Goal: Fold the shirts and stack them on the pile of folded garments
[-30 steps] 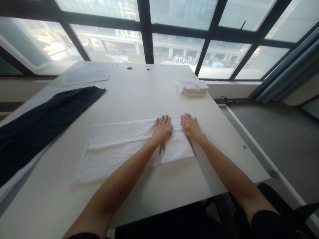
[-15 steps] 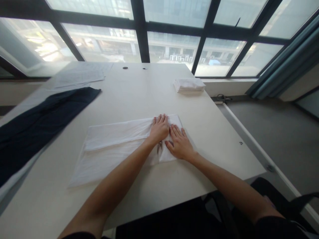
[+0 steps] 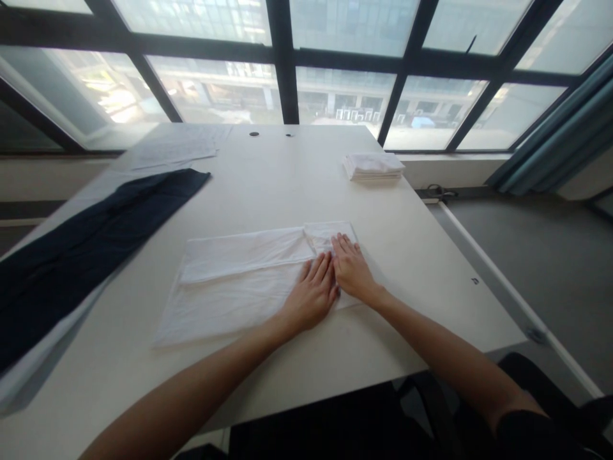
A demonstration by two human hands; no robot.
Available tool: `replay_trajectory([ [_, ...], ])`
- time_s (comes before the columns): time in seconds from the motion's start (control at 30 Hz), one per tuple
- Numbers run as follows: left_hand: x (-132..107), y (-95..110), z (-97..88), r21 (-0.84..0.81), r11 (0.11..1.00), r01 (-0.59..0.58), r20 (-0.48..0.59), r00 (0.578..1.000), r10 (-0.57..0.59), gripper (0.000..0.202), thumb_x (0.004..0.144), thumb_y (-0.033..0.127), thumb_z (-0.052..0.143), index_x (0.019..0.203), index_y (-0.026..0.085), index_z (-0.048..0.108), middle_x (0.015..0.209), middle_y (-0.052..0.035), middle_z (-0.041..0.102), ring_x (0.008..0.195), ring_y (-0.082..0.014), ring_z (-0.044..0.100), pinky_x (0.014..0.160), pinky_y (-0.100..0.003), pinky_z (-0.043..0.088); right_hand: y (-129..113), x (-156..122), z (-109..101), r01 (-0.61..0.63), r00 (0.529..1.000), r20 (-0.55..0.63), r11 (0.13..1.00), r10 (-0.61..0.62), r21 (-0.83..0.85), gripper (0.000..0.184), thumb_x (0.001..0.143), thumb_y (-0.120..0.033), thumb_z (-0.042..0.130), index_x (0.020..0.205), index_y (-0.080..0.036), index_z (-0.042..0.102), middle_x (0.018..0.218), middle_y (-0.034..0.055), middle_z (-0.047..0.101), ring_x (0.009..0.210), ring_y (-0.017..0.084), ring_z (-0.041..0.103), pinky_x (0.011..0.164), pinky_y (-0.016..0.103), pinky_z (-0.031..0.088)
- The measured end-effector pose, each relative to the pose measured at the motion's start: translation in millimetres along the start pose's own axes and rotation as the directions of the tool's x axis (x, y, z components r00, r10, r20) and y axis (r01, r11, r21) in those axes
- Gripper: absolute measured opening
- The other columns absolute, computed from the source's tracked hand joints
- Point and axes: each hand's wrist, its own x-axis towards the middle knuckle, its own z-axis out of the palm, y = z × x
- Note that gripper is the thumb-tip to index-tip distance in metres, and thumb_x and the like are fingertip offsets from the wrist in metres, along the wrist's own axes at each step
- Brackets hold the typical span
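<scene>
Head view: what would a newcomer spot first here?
The left hand and right hand lie flat, side by side, on the right end of a partly folded white cloth near the front of the table. A long dark cloth runs along the table's left side. A small stack of folded white cloths sits at the far right corner, below the windows.
</scene>
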Motion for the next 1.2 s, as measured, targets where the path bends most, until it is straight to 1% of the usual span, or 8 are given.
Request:
replay_trajectory([
  [0.13,3,4,-2.5,0.034,0.999,-0.001,0.024,1.000,0.000,0.057,0.104,0.036,0.041,0.156,0.013,0.045,0.166,-0.0207,0.035,0.160,-0.0315,0.018,0.130,-0.054,0.013,-6,24,6,0.092,0.994,0.052,0.996,-0.091,-0.007,0.059,0.108,-0.035,0.028,0.160,-0.009,0.039,0.170,0.0156,0.030,0.159,0.027,0.022,0.129,0.051,0.018],
  [0.27,1,3,-0.5,0.059,0.998,0.003,0.024,1.000,-0.005,0.063,0.103,0.035,0.043,0.162,0.014,0.035,0.169,-0.0188,0.028,0.160,-0.0304,0.017,0.130,-0.053,0.014,27,37,1,0.204,0.971,0.138,0.977,-0.194,-0.064,0.062,0.109,-0.042,0.027,0.161,-0.010,0.037,0.170,0.0146,0.030,0.160,0.024,0.021,0.130,0.049,0.014],
  [0.47,0,4,-0.4,0.196,0.981,-0.006,0.059,0.998,-0.006,0.064,0.105,0.032,0.038,0.162,0.006,0.029,0.172,-0.0175,0.019,0.161,-0.0295,0.012,0.130,-0.052,0.017,81,55,-20,-0.032,0.990,0.127,0.984,0.055,-0.177,0.061,0.109,-0.037,0.025,0.163,-0.009,0.033,0.171,0.0159,0.025,0.159,0.029,0.020,0.127,0.056,0.017],
  [0.6,1,5,-2.5,0.233,0.972,-0.004,0.066,0.998,-0.012,0.063,0.105,0.033,0.039,0.162,0.006,0.029,0.172,-0.0173,0.020,0.161,-0.0295,0.014,0.130,-0.051,0.018,57,61,-14,-0.150,0.989,-0.016,0.981,0.149,-0.120,0.061,0.108,-0.034,0.024,0.161,-0.006,0.035,0.170,0.0184,0.028,0.159,0.029,0.023,0.127,0.051,0.022],
  [0.83,-1,5,0.4,0.221,0.973,0.071,0.038,0.996,-0.081,0.069,0.107,0.042,0.034,0.164,0.005,0.021,0.172,-0.0198,0.020,0.161,-0.0292,0.012,0.129,-0.053,0.016,4,44,10,-0.082,0.996,0.014,0.992,0.083,-0.100,0.056,0.109,-0.037,0.027,0.159,-0.018,0.042,0.168,0.0119,0.035,0.158,0.027,0.026,0.127,0.058,0.019],
  [0.97,-3,-22,-13.2,0.241,0.954,0.179,0.050,0.979,-0.196,0.075,0.107,0.053,0.031,0.166,0.009,0.018,0.172,-0.0200,0.020,0.161,-0.0312,0.013,0.128,-0.058,0.018,2,38,6,-0.047,0.999,0.007,0.986,0.049,-0.162,0.060,0.108,-0.045,0.033,0.161,-0.017,0.039,0.170,0.0151,0.031,0.158,0.030,0.024,0.127,0.058,0.018],
  [1.1,-22,-77,-46.1,0.314,0.890,0.331,0.065,0.927,-0.368,0.064,0.109,0.050,0.027,0.166,0.021,0.025,0.173,-0.0117,0.019,0.161,-0.0325,0.015,0.126,-0.065,0.015,2,35,3,0.131,0.989,0.087,0.973,-0.116,-0.190,0.060,0.109,-0.045,0.032,0.163,-0.019,0.035,0.171,0.0124,0.028,0.159,0.029,0.022,0.127,0.056,0.018],
  [1.2,-57,-123,-72.5,0.345,0.833,0.434,0.060,0.875,-0.480,0.063,0.108,0.051,0.026,0.166,0.025,0.025,0.174,-0.0087,0.018,0.160,-0.0340,0.016,0.124,-0.068,0.017,3,33,4,0.205,0.975,0.130,0.961,-0.182,-0.186,0.061,0.109,-0.045,0.029,0.164,-0.020,0.033,0.171,0.0110,0.028,0.159,0.029,0.023,0.127,0.056,0.020],
])
